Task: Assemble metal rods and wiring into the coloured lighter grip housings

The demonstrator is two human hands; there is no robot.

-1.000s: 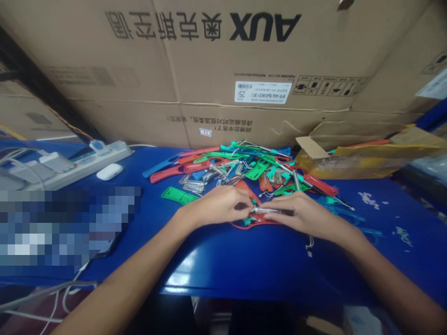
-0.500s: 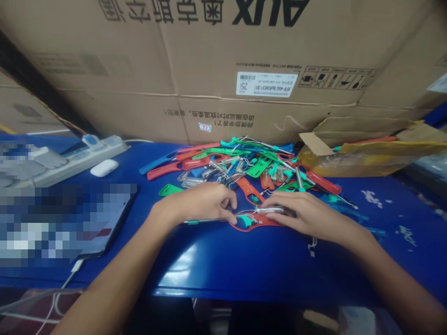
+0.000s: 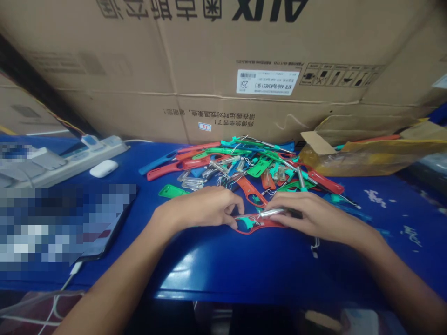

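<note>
A red lighter casing (image 3: 267,220) with a loop-shaped opening lies on the blue table in front of me, a green trigger piece (image 3: 248,222) and thin white wires inside it. My left hand (image 3: 213,207) grips the loop end of the casing between thumb and fingers. Over the other end, my right hand (image 3: 300,211) holds a slim silvery tube-like piece (image 3: 271,212) with a dark end; its exact kind is unclear. Right behind my hands lies a pile of red, green and blue lighter casings (image 3: 249,186), mixed with clear tanks (image 3: 193,182) and metal tubes.
An opened carton (image 3: 377,160) stands at the back right before a large cardboard box (image 3: 209,60). To the left are a power strip (image 3: 94,153), a white earbud case (image 3: 104,168) and a tablet-like device (image 3: 115,223) on a cable. Small white scraps (image 3: 375,197) lie at right.
The silvery piece in my right hand has tilted and shifted slightly. A metal tube seen under my left wrist no longer shows. The red casing has moved slightly right and down.
</note>
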